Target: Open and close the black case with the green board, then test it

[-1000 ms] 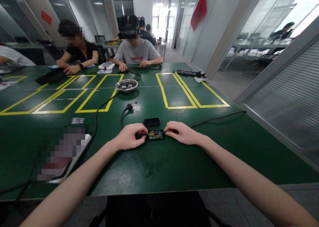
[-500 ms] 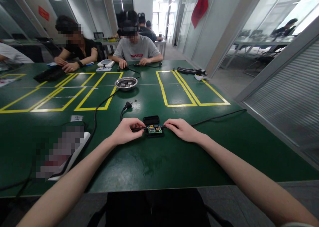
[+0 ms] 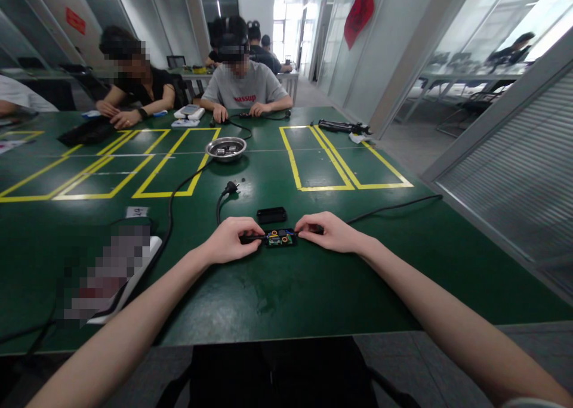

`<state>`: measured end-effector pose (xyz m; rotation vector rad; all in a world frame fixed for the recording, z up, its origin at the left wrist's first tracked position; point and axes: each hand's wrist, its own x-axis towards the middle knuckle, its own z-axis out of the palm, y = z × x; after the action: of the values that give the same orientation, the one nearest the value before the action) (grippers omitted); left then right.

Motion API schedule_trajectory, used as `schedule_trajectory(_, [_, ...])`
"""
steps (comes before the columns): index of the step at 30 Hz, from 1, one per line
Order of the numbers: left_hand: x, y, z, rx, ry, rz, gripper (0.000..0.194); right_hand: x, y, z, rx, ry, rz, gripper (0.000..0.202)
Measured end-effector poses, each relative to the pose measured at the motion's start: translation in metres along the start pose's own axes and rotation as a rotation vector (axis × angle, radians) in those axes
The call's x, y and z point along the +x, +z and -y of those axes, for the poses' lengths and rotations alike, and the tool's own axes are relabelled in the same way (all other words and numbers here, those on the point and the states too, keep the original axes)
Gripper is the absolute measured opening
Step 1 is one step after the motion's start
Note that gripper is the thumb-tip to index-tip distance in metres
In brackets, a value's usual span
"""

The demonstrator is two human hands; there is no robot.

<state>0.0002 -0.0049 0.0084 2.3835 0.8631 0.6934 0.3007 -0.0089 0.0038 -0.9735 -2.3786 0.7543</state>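
In front of me, a small green circuit board [image 3: 280,239] with copper-wound coils lies in a black plastic case half [image 3: 280,246]. My left hand [image 3: 233,240] pinches the black cable at the case's left end. At the right end, my right hand [image 3: 326,232] is closed on the other black cable, beside the thin wires that run to the board. Just behind sits the other black case half [image 3: 271,215], separate from the first. A black power plug [image 3: 231,188] lies beyond my left hand, its cord running down behind that hand.
Farther back stands a metal bowl [image 3: 226,149] holding small metal parts. To the left rests a white-edged device [image 3: 134,283], its top blurred out, with a black cable. A folded black tripod-like object [image 3: 344,127] lies at the far right. Two people work across the green table [image 3: 250,312].
The case half with the board has shifted slightly down and away from the other case half, opening a gap. Both hands moved slightly with it, still holding the cables.
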Motion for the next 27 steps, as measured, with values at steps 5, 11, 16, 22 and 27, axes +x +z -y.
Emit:
schedule_trajectory(5, [-0.001,0.002,0.002,0.022,0.047,0.010,0.016,0.000,-0.003,0.004,-0.032,-0.128,-0.018,0.012])
schedule_trajectory(11, [-0.001,0.002,0.000,0.101,0.073,0.039,0.016,-0.001,0.002,0.004,-0.173,-0.192,-0.018,0.007])
schedule_trajectory(16, [-0.002,-0.001,-0.007,0.295,0.127,0.107,0.019,-0.002,0.002,0.006,-0.337,-0.260,0.009,0.015])
schedule_trajectory(22, [0.000,0.002,-0.007,0.306,0.131,0.072,0.012,-0.001,0.006,0.008,-0.348,-0.218,-0.006,0.010])
schedule_trajectory(27, [0.003,0.003,0.004,0.313,-0.028,-0.175,0.015,0.006,0.014,-0.003,-0.191,-0.100,-0.222,0.019])
